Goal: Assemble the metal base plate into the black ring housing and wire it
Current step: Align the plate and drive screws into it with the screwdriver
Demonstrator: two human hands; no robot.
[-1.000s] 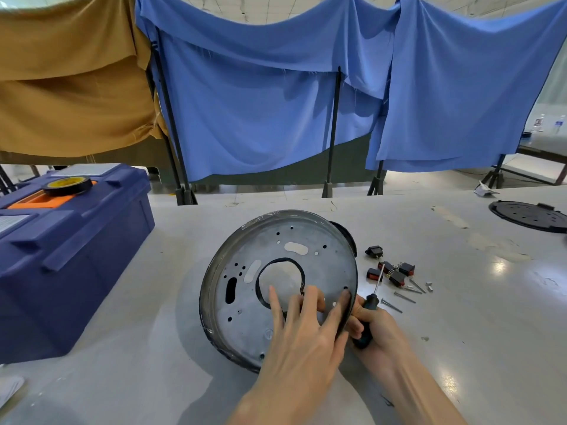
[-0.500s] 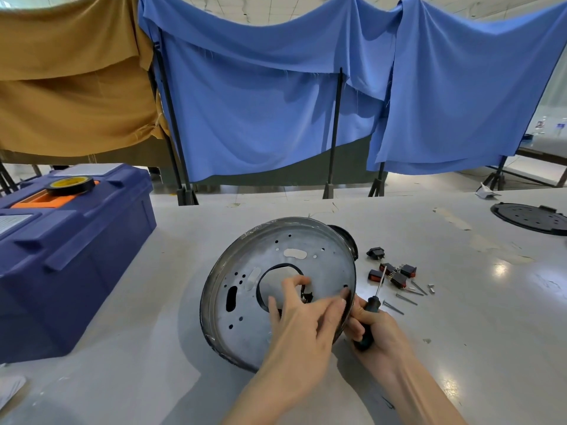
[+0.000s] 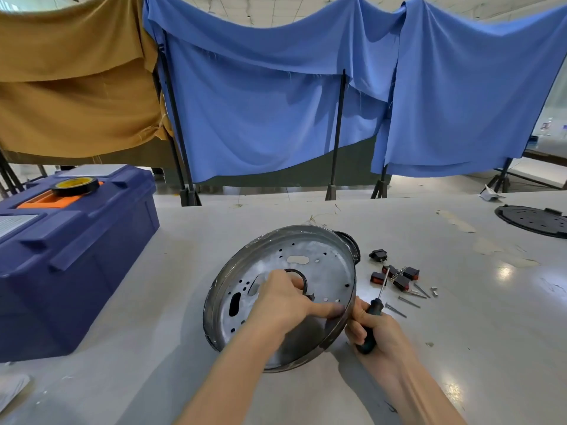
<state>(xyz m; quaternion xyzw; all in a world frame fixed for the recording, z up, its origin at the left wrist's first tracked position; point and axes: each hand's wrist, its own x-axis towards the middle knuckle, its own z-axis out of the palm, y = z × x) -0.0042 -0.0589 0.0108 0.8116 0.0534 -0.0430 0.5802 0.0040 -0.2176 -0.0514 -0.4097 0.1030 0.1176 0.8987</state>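
Note:
A round metal base plate [image 3: 322, 262] with several holes stands tilted on the table, its face toward me; a black housing part [image 3: 349, 240] shows behind its upper right rim. My left hand [image 3: 285, 299] grips the plate, fingers curled into the central hole and thumb stretched across the face toward the right rim. My right hand [image 3: 377, 329] holds a dark-handled screwdriver [image 3: 372, 320] just outside the plate's right rim, with its shaft pointing up and away.
Black and red rocker switches [image 3: 395, 276] and loose screws [image 3: 408, 300] lie right of the plate. A blue toolbox [image 3: 67, 256] with a tape roll [image 3: 75, 185] stands at the left. A black perforated disc [image 3: 534, 220] lies far right. Blue and tan cloths hang behind.
My left hand went from lying flat on the plate's lower face to hooking its fingers into the central hole. The plate tipped up a little. The right hand kept still.

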